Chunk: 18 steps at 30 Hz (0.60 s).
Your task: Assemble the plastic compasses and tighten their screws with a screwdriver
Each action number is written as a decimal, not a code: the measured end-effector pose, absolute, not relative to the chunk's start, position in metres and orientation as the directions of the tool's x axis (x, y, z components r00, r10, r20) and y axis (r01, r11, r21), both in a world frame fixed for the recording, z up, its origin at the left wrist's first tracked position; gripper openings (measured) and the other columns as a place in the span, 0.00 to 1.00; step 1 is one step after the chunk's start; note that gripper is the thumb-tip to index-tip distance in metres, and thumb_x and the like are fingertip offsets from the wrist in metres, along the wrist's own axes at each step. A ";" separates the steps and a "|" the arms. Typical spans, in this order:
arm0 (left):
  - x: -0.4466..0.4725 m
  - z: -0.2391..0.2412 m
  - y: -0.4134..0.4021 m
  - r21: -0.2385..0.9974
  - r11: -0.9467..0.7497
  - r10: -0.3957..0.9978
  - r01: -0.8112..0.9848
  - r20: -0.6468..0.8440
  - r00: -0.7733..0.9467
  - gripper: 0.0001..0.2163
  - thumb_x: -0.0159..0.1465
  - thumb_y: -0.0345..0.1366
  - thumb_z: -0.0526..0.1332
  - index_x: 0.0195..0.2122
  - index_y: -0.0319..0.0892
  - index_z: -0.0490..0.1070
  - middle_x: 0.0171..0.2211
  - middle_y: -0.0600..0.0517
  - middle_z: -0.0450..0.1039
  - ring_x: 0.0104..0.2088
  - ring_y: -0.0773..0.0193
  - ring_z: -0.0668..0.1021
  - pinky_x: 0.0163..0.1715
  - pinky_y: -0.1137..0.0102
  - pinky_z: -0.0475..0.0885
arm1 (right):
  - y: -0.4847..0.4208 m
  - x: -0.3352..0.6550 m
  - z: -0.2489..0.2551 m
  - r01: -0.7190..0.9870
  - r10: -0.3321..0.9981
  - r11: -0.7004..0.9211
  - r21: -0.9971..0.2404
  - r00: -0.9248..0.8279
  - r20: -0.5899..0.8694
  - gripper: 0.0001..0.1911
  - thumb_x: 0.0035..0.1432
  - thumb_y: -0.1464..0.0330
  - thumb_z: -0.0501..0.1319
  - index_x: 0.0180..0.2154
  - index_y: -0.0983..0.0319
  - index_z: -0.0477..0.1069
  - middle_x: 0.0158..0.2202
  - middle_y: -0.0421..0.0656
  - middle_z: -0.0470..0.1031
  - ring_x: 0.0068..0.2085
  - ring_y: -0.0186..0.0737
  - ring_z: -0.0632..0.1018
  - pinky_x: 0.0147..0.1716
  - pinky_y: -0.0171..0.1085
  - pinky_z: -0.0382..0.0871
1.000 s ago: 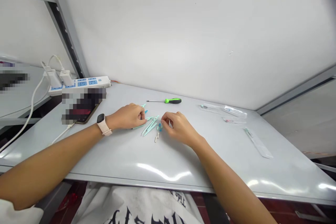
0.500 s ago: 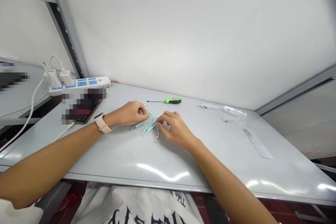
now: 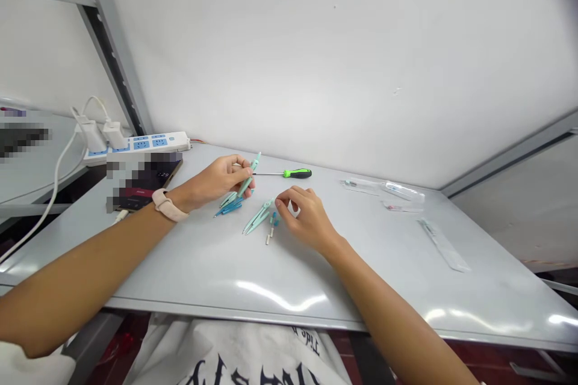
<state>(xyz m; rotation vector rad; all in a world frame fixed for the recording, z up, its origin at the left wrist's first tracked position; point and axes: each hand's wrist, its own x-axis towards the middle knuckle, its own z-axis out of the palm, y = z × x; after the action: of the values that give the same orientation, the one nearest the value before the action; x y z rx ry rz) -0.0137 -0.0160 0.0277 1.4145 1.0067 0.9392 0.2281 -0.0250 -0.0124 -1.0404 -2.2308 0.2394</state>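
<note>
My left hand [image 3: 226,179] is closed round a mint-green drawing compass [image 3: 246,181], raised at a slant above the table. Under that hand lie blue compass-like pieces [image 3: 231,207] and another mint-green compass [image 3: 228,199], partly covered by the fingers. My right hand [image 3: 306,216] rests on the table with thumb and forefinger pinched together. Its fingertips are at the head end of a separate mint-green compass [image 3: 258,217] lying flat; whether they grip anything I cannot make out. Small white and blue cylindrical parts [image 3: 271,228] lie just below those fingertips.
A green-and-black screwdriver [image 3: 298,174] lies behind the hands. Clear plastic sleeves [image 3: 445,246] with small items lie to the right. At the left are a phone [image 3: 144,183], a charging cable and a white power strip [image 3: 174,141]. A wall rises behind the table.
My left hand has lifted a mint-green compass from the group and tilted it up, uncovering the blue pieces. My right hand has shifted slightly right, showing more of the small parts.
</note>
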 end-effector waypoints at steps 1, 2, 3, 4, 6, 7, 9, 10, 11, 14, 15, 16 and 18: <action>-0.013 0.028 -0.016 0.997 -0.043 0.953 0.064 0.022 0.302 0.14 0.63 0.47 0.67 0.39 0.43 0.68 0.31 0.52 0.78 0.29 0.63 0.79 0.35 0.64 0.75 | -0.025 0.228 -0.012 0.622 0.744 0.660 -0.422 -0.459 0.486 0.09 0.66 0.69 0.56 0.33 0.60 0.71 0.30 0.40 0.75 0.29 0.37 0.71 0.40 0.41 0.61; -0.013 0.029 -0.015 0.995 -0.063 0.962 0.071 0.042 0.271 0.14 0.63 0.45 0.67 0.41 0.43 0.68 0.31 0.52 0.78 0.29 0.63 0.79 0.36 0.64 0.75 | -0.025 0.229 -0.011 0.628 0.752 0.649 -0.428 -0.449 0.482 0.09 0.66 0.68 0.56 0.33 0.60 0.71 0.30 0.40 0.75 0.29 0.37 0.71 0.40 0.41 0.61; -0.013 0.029 -0.015 0.992 -0.086 0.971 0.093 0.062 0.233 0.14 0.63 0.44 0.67 0.44 0.42 0.69 0.32 0.51 0.78 0.29 0.63 0.79 0.36 0.64 0.75 | -0.025 0.229 -0.010 0.637 0.764 0.635 -0.436 -0.436 0.476 0.09 0.66 0.68 0.56 0.33 0.60 0.71 0.30 0.41 0.75 0.29 0.37 0.71 0.40 0.41 0.61; -0.013 0.028 -0.014 0.986 -0.107 0.979 0.130 0.081 0.189 0.14 0.64 0.43 0.65 0.46 0.42 0.69 0.34 0.51 0.78 0.30 0.63 0.79 0.37 0.64 0.75 | -0.025 0.229 -0.009 0.648 0.776 0.620 -0.443 -0.424 0.467 0.09 0.66 0.68 0.55 0.33 0.59 0.70 0.30 0.41 0.75 0.29 0.37 0.71 0.40 0.41 0.61; -0.015 0.026 -0.011 0.956 -0.120 0.989 0.268 0.091 0.119 0.11 0.67 0.40 0.61 0.47 0.41 0.69 0.37 0.49 0.78 0.31 0.64 0.79 0.37 0.64 0.75 | -0.025 0.230 -0.008 0.664 0.798 0.592 -0.456 -0.405 0.447 0.09 0.66 0.68 0.55 0.32 0.59 0.70 0.30 0.41 0.76 0.29 0.37 0.71 0.40 0.42 0.60; -0.016 0.025 -0.009 0.931 -0.111 0.992 0.348 0.082 0.098 0.09 0.67 0.38 0.59 0.46 0.41 0.69 0.38 0.48 0.78 0.31 0.64 0.79 0.36 0.65 0.74 | -0.025 0.230 -0.007 0.668 0.805 0.583 -0.462 -0.400 0.439 0.09 0.66 0.68 0.55 0.32 0.59 0.70 0.30 0.40 0.76 0.29 0.37 0.71 0.40 0.42 0.60; -0.017 0.021 -0.007 0.873 -0.075 0.995 0.482 0.035 0.091 0.07 0.65 0.35 0.58 0.44 0.42 0.68 0.39 0.48 0.77 0.30 0.63 0.77 0.33 0.66 0.71 | -0.025 0.230 -0.007 0.670 0.812 0.575 -0.470 -0.394 0.431 0.09 0.66 0.68 0.55 0.32 0.59 0.70 0.31 0.40 0.76 0.29 0.37 0.71 0.40 0.42 0.60; -0.018 0.019 -0.007 0.851 -0.070 0.996 0.520 0.031 0.083 0.07 0.64 0.35 0.58 0.43 0.42 0.68 0.39 0.48 0.77 0.32 0.62 0.76 0.34 0.66 0.70 | -0.025 0.230 -0.007 0.668 0.813 0.574 -0.473 -0.394 0.430 0.09 0.66 0.68 0.55 0.32 0.59 0.70 0.31 0.40 0.76 0.29 0.37 0.71 0.40 0.43 0.60; -0.018 0.017 -0.007 0.810 -0.078 0.996 0.581 0.037 0.083 0.07 0.63 0.35 0.59 0.42 0.43 0.69 0.37 0.49 0.77 0.33 0.60 0.76 0.35 0.65 0.69 | -0.025 0.229 -0.008 0.667 0.813 0.574 -0.474 -0.394 0.429 0.09 0.66 0.68 0.55 0.32 0.59 0.70 0.31 0.40 0.76 0.29 0.37 0.71 0.40 0.43 0.60; -0.018 0.015 -0.010 0.591 -0.171 0.985 0.788 0.079 0.154 0.08 0.65 0.42 0.57 0.35 0.44 0.69 0.32 0.50 0.75 0.32 0.58 0.74 0.33 0.66 0.64 | -0.026 0.228 -0.008 0.666 0.812 0.576 -0.473 -0.398 0.427 0.09 0.66 0.68 0.55 0.32 0.59 0.70 0.31 0.41 0.77 0.29 0.37 0.71 0.40 0.42 0.60; -0.017 0.015 -0.011 0.529 -0.202 0.979 0.824 0.080 0.188 0.09 0.65 0.43 0.56 0.32 0.44 0.68 0.29 0.51 0.74 0.31 0.59 0.72 0.32 0.66 0.62 | -0.026 0.228 -0.008 0.666 0.812 0.576 -0.474 -0.399 0.426 0.09 0.66 0.69 0.55 0.32 0.59 0.70 0.31 0.41 0.77 0.29 0.37 0.71 0.40 0.42 0.60; -0.017 0.015 -0.012 0.490 -0.213 0.975 0.845 0.055 0.214 0.11 0.65 0.43 0.56 0.29 0.44 0.67 0.27 0.51 0.72 0.29 0.59 0.71 0.31 0.66 0.61 | -0.026 0.227 -0.008 0.666 0.812 0.576 -0.474 -0.399 0.426 0.09 0.66 0.69 0.55 0.32 0.59 0.70 0.31 0.40 0.77 0.29 0.37 0.71 0.40 0.42 0.60; -0.018 0.015 -0.013 0.447 -0.225 0.968 0.866 0.000 0.251 0.12 0.64 0.43 0.56 0.26 0.45 0.65 0.24 0.51 0.71 0.27 0.59 0.70 0.30 0.65 0.59 | -0.026 0.227 -0.008 0.664 0.812 0.576 -0.476 -0.398 0.427 0.09 0.66 0.69 0.55 0.32 0.59 0.70 0.31 0.40 0.77 0.29 0.37 0.70 0.40 0.42 0.60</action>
<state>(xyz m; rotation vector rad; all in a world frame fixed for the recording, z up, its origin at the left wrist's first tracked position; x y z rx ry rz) -0.0177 -0.0126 0.0152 2.1732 1.6813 0.3968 0.2274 -0.0258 -0.0076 -1.1714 -2.1766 0.3030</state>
